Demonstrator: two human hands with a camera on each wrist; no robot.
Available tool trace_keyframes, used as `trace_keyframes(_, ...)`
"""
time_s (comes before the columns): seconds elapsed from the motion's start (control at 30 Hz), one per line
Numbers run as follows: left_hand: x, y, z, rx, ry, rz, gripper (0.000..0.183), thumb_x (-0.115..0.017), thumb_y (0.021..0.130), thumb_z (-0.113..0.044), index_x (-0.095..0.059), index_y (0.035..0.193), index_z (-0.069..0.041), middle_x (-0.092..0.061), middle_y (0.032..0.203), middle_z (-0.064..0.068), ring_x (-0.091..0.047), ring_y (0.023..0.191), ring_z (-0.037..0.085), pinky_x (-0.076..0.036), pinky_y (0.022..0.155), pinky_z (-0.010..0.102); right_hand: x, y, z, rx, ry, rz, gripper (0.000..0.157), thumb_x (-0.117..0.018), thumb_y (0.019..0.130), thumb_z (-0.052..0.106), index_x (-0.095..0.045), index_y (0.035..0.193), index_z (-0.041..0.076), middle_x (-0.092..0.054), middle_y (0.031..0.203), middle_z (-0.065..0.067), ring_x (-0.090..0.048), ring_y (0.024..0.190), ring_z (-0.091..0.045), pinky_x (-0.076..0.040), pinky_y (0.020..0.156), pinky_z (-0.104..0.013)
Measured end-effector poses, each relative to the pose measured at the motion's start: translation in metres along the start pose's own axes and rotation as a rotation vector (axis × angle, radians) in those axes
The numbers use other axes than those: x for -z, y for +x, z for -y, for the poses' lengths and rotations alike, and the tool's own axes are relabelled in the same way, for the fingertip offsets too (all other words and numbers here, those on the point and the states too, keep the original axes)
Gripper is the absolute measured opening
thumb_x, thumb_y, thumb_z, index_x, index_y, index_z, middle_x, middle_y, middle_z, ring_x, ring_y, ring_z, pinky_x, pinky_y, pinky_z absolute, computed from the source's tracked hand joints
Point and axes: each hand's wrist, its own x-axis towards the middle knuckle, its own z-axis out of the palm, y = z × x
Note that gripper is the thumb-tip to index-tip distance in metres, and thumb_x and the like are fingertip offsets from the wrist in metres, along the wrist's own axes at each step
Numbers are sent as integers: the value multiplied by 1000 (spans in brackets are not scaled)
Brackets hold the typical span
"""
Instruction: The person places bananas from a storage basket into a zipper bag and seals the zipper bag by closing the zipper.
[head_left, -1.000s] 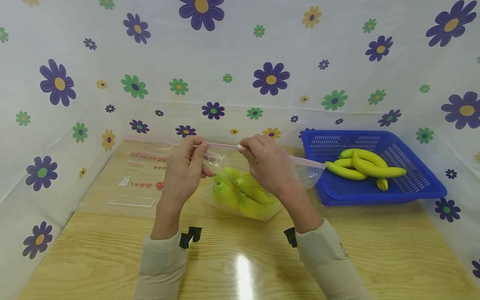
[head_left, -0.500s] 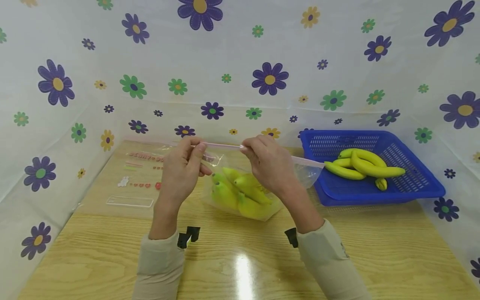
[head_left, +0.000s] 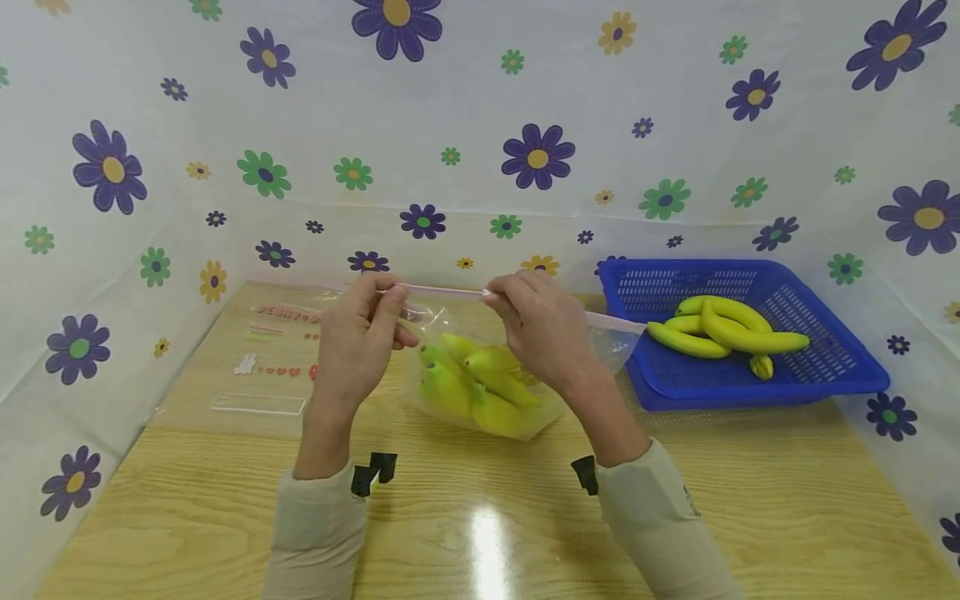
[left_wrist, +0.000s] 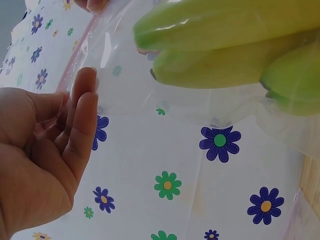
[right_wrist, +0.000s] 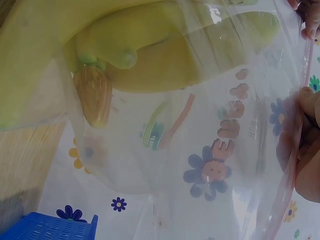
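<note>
A clear zip bag (head_left: 609, 350) with a pink top strip (head_left: 446, 291) hangs between the two hands, over the table. Several yellow-green bananas (head_left: 491, 383) show through its plastic. My left hand (head_left: 352, 337) pinches the strip's left part between thumb and forefinger; its other fingers are bent behind, as the left wrist view shows. My right hand (head_left: 543, 329) pinches the strip further right, with a small white piece (head_left: 487, 292) at its fingertips. Pink printed letters (right_wrist: 230, 122) cover the bag's face in the right wrist view.
A blue basket (head_left: 765, 394) at the right holds several bananas (head_left: 757, 339). Flat on the wooden table (head_left: 435, 533) at the left lies another clear printed bag (head_left: 191, 358). A flower-patterned cloth (head_left: 480, 100) stands behind and at both sides.
My right hand and the white piece have slid slightly right along the strip. My left hand has shifted a little left, so the gap between the hands is wider.
</note>
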Motion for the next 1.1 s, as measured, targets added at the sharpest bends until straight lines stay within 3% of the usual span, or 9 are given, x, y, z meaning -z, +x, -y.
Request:
trace_keyframes(0.33,1,1,1,-11,0,-5,21,-52,104,-17,-62,112,0,-66,79,12,-64,58,10,-54,59,17,2,-3,-3,-21,-8,20,16,-62,99,16,-69,105,4,-69,91,-6,-61,80,-21,-55,69,-29)
trace_keyframes(0.63,0,1,2,-9,2,-6,22,-51,105,-18,-62,112,0,-65,79,12,-64,58,11,-54,60,17,4,-8,-8,-3,-6,-23,13,-63,98,14,-69,103,4,-68,90,-7,-60,78,-21,-54,64,-30)
trace_keyframes(0.9,-2,1,-2,-42,-32,-7,19,-52,104,-15,-62,110,-1,-64,80,12,-65,59,22,-55,58,19,5,-13,-12,-5,2,-34,13,-62,98,13,-69,103,3,-69,92,-8,-62,83,-23,-55,67,-32)
trace_keyframes(1.1,-7,1,-6,-73,-57,-12,16,-53,103,-12,-62,108,1,-61,78,13,-63,59,18,-54,60,18,8,-22,-11,-9,18,-79,12,-64,97,12,-70,101,2,-68,89,-8,-61,80,-22,-55,65,-32)
